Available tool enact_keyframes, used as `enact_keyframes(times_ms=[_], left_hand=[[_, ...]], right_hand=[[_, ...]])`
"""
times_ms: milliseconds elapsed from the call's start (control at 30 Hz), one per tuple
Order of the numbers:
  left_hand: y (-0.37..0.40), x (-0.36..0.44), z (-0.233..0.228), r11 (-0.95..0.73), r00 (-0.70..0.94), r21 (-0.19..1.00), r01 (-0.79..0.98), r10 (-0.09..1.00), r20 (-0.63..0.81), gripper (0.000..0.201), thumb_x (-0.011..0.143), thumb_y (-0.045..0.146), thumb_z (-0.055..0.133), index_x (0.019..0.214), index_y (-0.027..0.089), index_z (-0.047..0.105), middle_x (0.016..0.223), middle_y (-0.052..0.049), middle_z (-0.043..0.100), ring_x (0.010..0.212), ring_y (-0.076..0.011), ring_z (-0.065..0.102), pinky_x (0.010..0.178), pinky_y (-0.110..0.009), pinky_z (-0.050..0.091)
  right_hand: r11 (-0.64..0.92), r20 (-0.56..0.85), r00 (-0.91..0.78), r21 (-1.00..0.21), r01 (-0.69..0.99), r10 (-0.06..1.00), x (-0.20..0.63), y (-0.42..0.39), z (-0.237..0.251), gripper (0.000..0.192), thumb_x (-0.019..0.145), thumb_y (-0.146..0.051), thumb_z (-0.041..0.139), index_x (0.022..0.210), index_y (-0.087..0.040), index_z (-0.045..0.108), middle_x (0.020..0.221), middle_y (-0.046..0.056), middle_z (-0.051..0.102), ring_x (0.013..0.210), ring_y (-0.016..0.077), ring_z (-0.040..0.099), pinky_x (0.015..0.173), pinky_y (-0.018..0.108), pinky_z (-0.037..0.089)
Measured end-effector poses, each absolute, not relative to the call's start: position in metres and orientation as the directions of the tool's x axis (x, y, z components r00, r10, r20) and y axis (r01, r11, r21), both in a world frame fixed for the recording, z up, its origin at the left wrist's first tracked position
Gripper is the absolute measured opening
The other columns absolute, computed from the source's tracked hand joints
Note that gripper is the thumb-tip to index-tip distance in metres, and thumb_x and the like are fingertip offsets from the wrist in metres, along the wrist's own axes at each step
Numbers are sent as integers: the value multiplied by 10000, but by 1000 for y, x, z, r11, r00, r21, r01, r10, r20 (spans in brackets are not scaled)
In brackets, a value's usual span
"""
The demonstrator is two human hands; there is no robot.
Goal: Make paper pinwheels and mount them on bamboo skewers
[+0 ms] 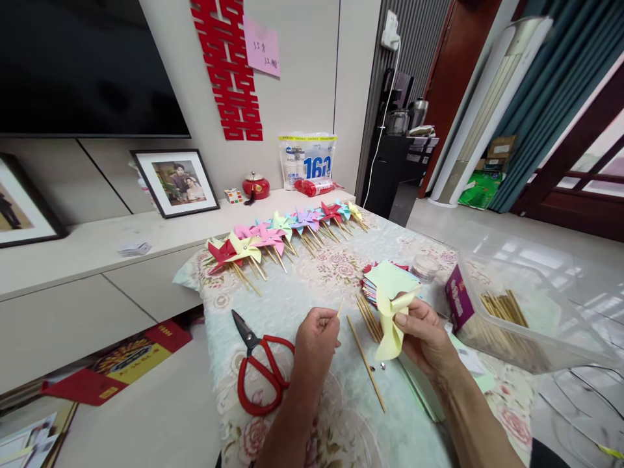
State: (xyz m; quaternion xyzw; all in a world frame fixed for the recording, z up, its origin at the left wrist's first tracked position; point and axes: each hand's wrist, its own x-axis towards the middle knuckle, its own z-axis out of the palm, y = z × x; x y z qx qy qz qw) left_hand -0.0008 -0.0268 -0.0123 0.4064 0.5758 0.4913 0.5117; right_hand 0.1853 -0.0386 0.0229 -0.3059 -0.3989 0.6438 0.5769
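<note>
Left hand point(316, 338) fingers pinched shut on thin stick point(340, 308), right hand point(423, 335) fingers closed on folded yellow paper point(390, 325), w/ red scissors point(258, 367) beside on table point(312, 286).

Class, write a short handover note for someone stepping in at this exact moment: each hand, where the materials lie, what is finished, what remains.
Left hand: pinches a thin stick, tip up.
Right hand: holds a folded yellow paper pinwheel, no stick attached yet.
Materials: loose sticks beside a stack of paper squares; more sticks in the clear box; red scissors at left.
Done: a row of finished pinwheels along the table's far edge.
Left: the yellow one needs mounting; the paper stack remains.
</note>
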Motion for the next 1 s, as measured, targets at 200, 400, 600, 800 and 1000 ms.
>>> enact_keyframes(times_ms=[200,400,600,800,1000], left_hand=[[-39,0,12,156,-44,922,-354,982,-183,369,719,319,730,1023,110,744,485,46,519,447,-77,418,465,-199,303],[-48,5,22,206,63,763,-613,975,-213,480,654,343,839,1096,182,743,716,22,590,514,-60,461,495,-200,333],[-52,9,20,259,129,757,-601,965,-228,469,653,385,849,1064,175,763,645,17,591,523,-67,448,520,-203,355],[-53,13,23,201,161,796,-572,978,-131,353,654,360,836,954,179,794,649,0,611,537,-78,441,505,-201,339],[-54,16,18,149,122,854,-498,987,-101,371,678,400,809,963,163,796,599,-5,597,494,-67,363,482,-198,281]], right_hand=[[1,84,-169,-897,-442,982,181,-41,22,163,702,-289,852,801,-205,753,664,-4,675,580,114,597,540,206,458],[277,326,-200,-931,-238,924,176,-41,21,63,796,-293,798,816,-237,774,798,22,689,769,158,619,696,258,485],[493,487,-253,-869,-43,836,171,-47,30,126,908,-352,681,907,-254,759,868,38,641,825,180,597,740,300,474],[664,631,-216,-730,161,745,172,-49,36,119,945,-294,628,931,-248,737,844,48,641,812,196,599,731,332,472],[755,727,-211,-610,240,654,168,-49,42,165,970,-248,571,962,-248,736,819,46,647,801,200,605,734,348,475]])
